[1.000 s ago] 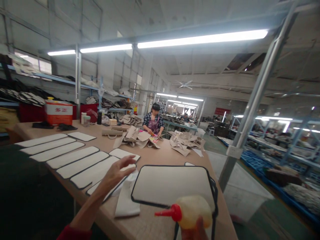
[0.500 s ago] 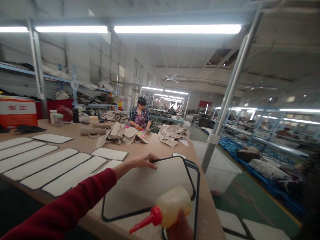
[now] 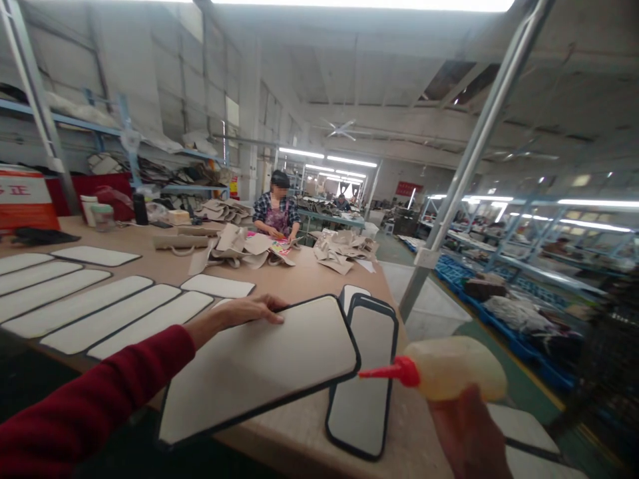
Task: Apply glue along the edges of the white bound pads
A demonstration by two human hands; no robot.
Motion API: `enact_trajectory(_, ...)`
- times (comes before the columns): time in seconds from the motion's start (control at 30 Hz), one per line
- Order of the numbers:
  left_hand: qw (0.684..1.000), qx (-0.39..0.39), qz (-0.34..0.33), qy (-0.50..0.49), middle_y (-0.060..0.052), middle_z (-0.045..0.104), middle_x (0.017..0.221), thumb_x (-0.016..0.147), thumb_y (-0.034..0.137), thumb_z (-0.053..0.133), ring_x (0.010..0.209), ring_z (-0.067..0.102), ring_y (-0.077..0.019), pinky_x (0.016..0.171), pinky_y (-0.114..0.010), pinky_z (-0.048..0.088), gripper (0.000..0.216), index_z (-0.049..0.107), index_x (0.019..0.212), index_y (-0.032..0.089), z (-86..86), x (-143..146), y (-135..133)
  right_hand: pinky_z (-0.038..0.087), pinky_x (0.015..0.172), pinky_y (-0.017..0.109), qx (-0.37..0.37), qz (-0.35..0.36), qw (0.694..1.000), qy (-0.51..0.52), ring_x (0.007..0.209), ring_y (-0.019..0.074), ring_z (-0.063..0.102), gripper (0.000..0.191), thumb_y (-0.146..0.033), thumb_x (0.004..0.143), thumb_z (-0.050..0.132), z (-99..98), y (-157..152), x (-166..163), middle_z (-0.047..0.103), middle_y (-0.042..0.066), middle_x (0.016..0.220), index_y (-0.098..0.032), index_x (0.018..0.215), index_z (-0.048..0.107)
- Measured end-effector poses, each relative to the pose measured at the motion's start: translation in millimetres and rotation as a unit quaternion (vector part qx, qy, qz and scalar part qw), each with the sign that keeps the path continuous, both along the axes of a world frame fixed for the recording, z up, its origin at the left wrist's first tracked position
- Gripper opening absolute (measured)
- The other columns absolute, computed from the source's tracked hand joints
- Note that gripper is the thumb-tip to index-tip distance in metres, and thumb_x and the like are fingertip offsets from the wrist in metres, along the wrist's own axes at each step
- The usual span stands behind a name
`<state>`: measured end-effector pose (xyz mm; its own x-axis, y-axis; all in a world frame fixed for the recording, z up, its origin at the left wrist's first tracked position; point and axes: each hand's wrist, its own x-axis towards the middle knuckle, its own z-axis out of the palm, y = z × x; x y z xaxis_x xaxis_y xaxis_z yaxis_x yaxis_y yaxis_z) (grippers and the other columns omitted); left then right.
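A large cream panel with a dark edge is tilted above the near part of the table. My left hand is closed on its far edge, thumb on the pale face. In my right hand is a squeeze bottle of yellowish liquid, lying sideways. Its red nozzle points left, close to the panel's right corner. Just right of the panel, a small pile of narrow dark-edged panels rests on the table. The lower fingers of my right hand are partly hidden.
Several cream panels lie in a row on the brown table. Beige cut pieces are heaped farther back, where another person works. A metal post rises beside the table's right edge.
My left hand has moved the large panel left, uncovering the narrow panels. The bottle in my right hand has moved right and upward, away from in front of the panel.
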<state>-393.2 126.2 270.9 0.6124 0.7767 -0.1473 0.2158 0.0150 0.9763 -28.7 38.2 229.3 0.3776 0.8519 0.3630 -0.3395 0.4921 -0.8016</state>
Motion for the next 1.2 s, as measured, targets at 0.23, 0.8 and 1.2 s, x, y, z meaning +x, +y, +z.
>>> enact_trajectory(0.23, 0.999, -0.023, -0.044, 0.014, -0.005, 0.075, 0.087, 0.071, 0.03, 0.069, 0.075, 0.069, -0.0228, 0.068, -0.027, 0.052, 0.036, 0.073, 0.104, 0.016, 10.7, -4.9, -12.6, 0.058, 0.06, 0.036, -0.049, -0.006, 0.999, 0.014, 0.077, 0.0265, 0.065, 0.077, -0.046, 0.037, 0.088, 30.4, 15.4, 17.5, 0.069, 0.01, 0.088, -0.021, 0.106, 0.064)
enact_trajectory(0.8, 0.999, -0.035, -0.032, -0.025, -0.006, 0.075, 0.089, 0.071, 0.028, 0.07, 0.077, 0.069, -0.0233, 0.07, -0.028, 0.053, 0.037, 0.072, 0.106, 0.016, -0.2, -11.0, -11.3, 0.055, 0.065, 0.024, -0.003, -0.02, 1.0, -0.02, 0.067, 0.0157, 0.064, 0.075, -0.031, 0.053, 0.086, 4.4, 11.5, 28.2, 0.069, 0.002, 0.08, -0.024, 0.121, 0.057)
enact_trajectory(1.2, 0.988, -0.077, 0.039, -0.13, -0.008, 0.075, 0.095, 0.07, 0.026, 0.073, 0.077, 0.07, -0.0192, 0.067, -0.024, 0.053, 0.038, 0.071, 0.107, 0.015, -26.6, -1.8, -19.5, 0.053, 0.058, 0.018, 0.018, -0.11, 0.994, 0.003, 0.057, 0.0118, 0.06, 0.036, -0.023, 0.046, 0.088, 9.3, -2.2, 12.2, 0.066, 0.0, 0.063, -0.019, 0.073, 0.065)
